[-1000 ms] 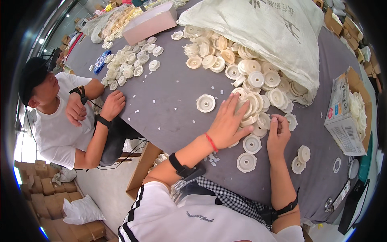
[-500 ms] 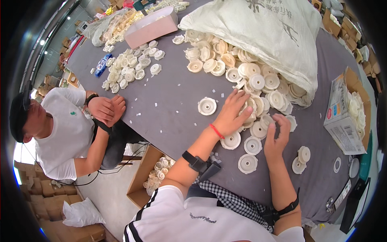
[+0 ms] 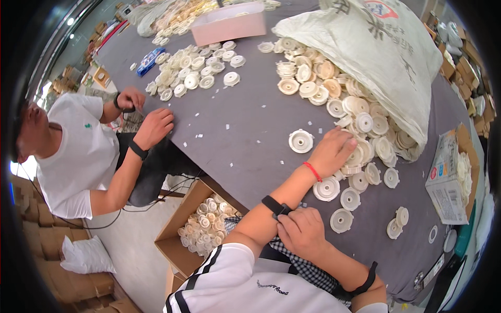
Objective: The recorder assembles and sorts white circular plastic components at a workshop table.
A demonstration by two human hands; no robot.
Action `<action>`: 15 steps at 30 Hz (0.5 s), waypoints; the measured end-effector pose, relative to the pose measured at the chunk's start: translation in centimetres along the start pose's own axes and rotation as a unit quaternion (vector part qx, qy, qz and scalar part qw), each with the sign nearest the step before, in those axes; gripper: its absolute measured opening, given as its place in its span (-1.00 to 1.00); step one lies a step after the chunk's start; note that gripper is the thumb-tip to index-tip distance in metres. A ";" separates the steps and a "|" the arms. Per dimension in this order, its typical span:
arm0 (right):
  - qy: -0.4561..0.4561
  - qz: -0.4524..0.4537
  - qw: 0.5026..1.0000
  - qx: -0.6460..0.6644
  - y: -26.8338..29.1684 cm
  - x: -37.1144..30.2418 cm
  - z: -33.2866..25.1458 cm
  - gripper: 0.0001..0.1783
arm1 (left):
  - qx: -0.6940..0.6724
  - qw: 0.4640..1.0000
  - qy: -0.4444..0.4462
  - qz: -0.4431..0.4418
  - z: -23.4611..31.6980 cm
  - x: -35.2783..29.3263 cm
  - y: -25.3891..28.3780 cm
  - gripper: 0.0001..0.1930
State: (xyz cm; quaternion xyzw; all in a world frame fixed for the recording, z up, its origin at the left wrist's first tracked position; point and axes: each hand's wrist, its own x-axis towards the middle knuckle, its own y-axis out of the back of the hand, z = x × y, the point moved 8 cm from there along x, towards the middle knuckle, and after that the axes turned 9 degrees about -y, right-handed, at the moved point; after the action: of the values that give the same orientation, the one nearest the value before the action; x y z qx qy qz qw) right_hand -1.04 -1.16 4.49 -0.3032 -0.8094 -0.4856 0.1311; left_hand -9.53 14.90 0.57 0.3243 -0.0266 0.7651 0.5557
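My left hand (image 3: 332, 152), with a red cord at its wrist, lies at the near edge of a heap of cream-white round plastic discs (image 3: 360, 106). Its fingers are spread over the discs, and no disc is plainly gripped. My right hand (image 3: 304, 233) reaches across to my left forearm, its curled fingers closed on the black strap (image 3: 275, 205) there and hiding part of it. Close to my hands are several single discs, among them one lying apart (image 3: 301, 141) and one nearest me (image 3: 341, 220).
A white woven sack (image 3: 360, 39) spills the heap onto the grey-covered table (image 3: 229, 156). A second disc pile (image 3: 190, 78), a pink box (image 3: 228, 25) and a blue packet (image 3: 151, 61) lie farther left. Cartons (image 3: 449, 185) (image 3: 172, 229) hold pieces. A co-worker (image 3: 78, 151) sits left.
My right hand has left the discs and moved left to the strap on my left forearm. My left hand stays by the heap. The co-worker's hands have come apart. The view has shifted.
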 end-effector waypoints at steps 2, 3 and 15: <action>-0.015 0.002 1.000 0.001 -0.4 0.6 -0.3 -0.66 | 0.006 0.999 0.011 -0.036 -0.4 -0.2 -0.1 -0.57; -0.043 0.010 0.999 -0.016 -0.4 0.9 -0.1 -0.65 | 0.011 1.000 0.006 -0.013 -0.4 -0.2 0.1 -0.56; -0.097 0.035 0.990 -0.092 -0.5 1.8 0.5 -0.60 | -0.013 0.999 0.026 0.025 -1.8 -0.7 0.9 -0.56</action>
State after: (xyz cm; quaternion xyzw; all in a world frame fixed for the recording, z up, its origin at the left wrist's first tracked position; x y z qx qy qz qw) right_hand -2.66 -0.20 4.79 -0.3880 -0.7588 -0.5216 0.0408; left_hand -11.03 14.74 -0.94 0.2959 -0.0300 0.7866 0.5412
